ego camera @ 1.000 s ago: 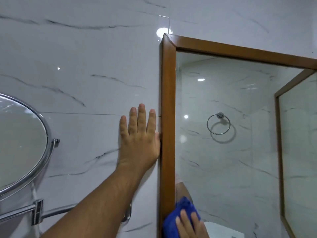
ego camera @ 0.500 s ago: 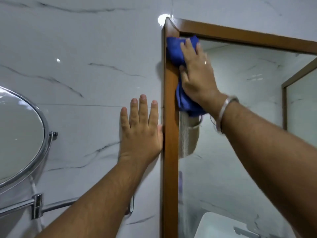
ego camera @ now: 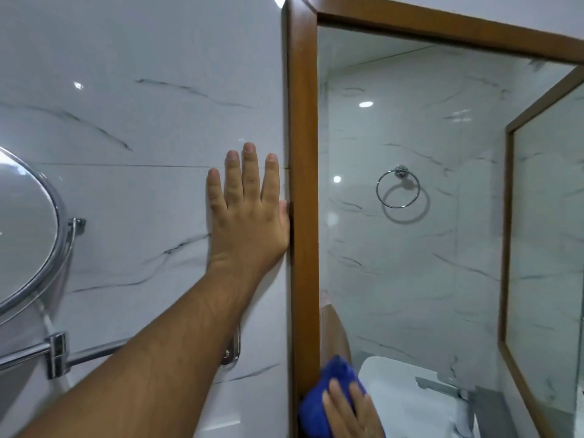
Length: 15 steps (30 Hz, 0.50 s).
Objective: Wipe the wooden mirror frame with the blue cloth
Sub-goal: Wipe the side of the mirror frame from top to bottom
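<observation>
Presently: wooden mirror frame (ego camera: 302,184), left upright, long axis vertical, rising above my right hand (ego camera: 347,409), whose fingers press the blue cloth (ego camera: 328,390) flat at its foot; left hand (ego camera: 249,213) splayed on marble wall tile (ego camera: 126,121), thumb touching frame

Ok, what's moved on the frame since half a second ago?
The right hand has swept the blue cloth down the left side of the wooden mirror frame, from just under the top corner to the bottom of the view; it keeps hold of the cloth. The left hand stays flat on the white marble-look wall tile, thumb against the frame's outer edge.
</observation>
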Motion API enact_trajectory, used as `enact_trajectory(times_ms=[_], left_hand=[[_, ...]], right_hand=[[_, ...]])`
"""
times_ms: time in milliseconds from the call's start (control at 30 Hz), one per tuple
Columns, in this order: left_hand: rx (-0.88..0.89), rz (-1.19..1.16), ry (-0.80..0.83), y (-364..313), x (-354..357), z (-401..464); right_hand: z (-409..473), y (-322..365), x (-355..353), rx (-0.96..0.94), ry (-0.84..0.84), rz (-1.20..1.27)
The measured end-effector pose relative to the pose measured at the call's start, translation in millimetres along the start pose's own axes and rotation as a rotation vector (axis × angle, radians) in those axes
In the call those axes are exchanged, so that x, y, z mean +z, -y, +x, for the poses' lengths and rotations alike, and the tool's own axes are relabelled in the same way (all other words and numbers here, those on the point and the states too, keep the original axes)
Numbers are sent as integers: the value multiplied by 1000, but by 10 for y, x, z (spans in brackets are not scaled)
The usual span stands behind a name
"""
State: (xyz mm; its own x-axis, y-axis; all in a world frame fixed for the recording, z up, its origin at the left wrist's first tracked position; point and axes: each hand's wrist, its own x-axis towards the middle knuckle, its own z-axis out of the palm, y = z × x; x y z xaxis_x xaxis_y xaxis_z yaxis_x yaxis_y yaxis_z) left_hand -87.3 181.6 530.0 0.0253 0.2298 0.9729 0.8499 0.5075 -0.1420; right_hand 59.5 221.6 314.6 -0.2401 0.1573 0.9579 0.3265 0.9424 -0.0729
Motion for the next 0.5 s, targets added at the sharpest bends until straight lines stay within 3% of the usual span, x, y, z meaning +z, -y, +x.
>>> enact_trajectory(times_ms=[67,133,200,300,400,500], left_hand=[[-2,5,1,0,-3,6],[-4,-1,6,-8,-15,8],[-8,-11,10,-8,-14,2],[-4,-24,17,-12,-39,1],[2,-37,21,-15,-56,1],[2,-36,20,-10,-63,-6]], right_hand=[[-176,-119,-9,-26,14,-356],[-249,-306,-88,-182,22,-669],[-22,-376,-144,-272,105,-449],[1219,-276,-370,-193,-4,-187],[2562,-161,-686,-81,-108,-146],[3288,-126,-825,-60,-116,-167]])
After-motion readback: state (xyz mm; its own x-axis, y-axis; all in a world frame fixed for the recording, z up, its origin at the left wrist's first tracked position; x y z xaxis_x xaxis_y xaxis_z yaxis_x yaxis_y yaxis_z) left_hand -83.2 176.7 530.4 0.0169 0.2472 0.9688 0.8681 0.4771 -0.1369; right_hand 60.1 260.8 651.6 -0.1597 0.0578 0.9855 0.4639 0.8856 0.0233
